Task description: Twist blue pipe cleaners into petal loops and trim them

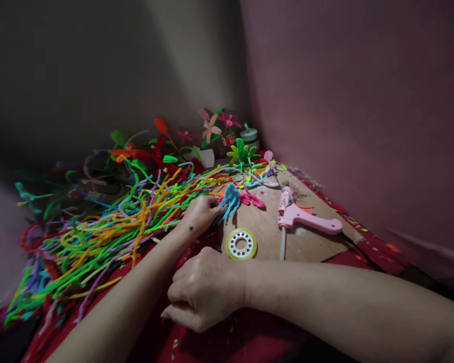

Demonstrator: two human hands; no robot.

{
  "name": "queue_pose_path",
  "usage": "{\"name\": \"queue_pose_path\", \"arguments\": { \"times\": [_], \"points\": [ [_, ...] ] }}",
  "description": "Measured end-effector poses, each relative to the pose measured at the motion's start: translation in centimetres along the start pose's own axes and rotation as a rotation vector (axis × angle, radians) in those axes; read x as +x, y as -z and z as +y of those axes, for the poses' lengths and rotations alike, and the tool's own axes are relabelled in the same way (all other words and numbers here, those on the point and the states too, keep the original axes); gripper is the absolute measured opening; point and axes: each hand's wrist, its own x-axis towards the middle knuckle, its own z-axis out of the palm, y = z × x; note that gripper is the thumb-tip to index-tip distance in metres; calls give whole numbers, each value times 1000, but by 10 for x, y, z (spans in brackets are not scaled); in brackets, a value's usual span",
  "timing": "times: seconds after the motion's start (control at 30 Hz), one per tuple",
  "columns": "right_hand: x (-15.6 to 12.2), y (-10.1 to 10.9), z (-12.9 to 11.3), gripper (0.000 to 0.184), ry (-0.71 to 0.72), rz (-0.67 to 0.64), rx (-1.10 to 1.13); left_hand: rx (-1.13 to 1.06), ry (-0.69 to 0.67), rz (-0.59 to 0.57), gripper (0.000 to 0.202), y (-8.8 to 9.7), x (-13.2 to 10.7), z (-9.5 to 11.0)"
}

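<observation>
Dim corner between a grey wall [98,60] and a mauve backdrop [355,101], above a red surface [212,350] bearing a worn tan board [265,222]. Near the board's left edge, a light-blue fuzzy piece [231,195]: rounded on top, parting into several narrow strands below, soft-looking. Sits just left of a pink fuzzy piece [252,200], with contact between the two unclear.

Pinched at its left side by the left grip [201,214] — thumb and fingers closed on it, fingertips partly hidden. Nearer the camera, the right grip [208,287], curled inward with fingers bunched; cannot tell whether anything is held inside.

On the board below the blue piece, a yellow tape roll [231,245] with a pale, holed core, just beyond the right grip. Farther right, a pink glue gun [310,218] with a clear glue stick [283,242] jutting towards the right forearm [306,290] — board's near edge covered there. To the left, a wide tangle of coloured pipe cleaners [139,222], partly behind the left arm. At the back, fuzzy flowers [211,130] beside a pale-lidded container [248,134].
</observation>
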Motion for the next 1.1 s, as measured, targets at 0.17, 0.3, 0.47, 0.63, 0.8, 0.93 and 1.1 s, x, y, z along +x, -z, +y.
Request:
{"name": "queue_pose_path", "arguments": {
  "times": [0.17, 0.3, 0.47, 0.63, 0.8, 0.93, 1.1],
  "points": [
    [0, -1, 4, 34, -11, -8, 3, 35, -25, -25, 15, -3, 8, -1],
    [1, -1, 5, 34, -26, -28, 20, 3, -13, -51, 16, -2, 10, 0],
    [1, 0, 5, 32, -31, -29, 21, -72, -13, -68, 17, -2, 8, 4],
    [1, 1, 4, 32, -31, -22, 14, -97, 2, -91, 19, -2, 6, 5],
    [1, 1, 5, 32, -33, -8, 7, -59, 13, -80, 21, -1, 7, 2],
    [1, 0, 6, 32, -28, -8, 1, -6, 4, -66, 23, -1, 9, 0],
    [1, -1, 7, 33, -28, -3, -4, 89, -17, 34, 32, 2, 7, 3]
  ]
}}
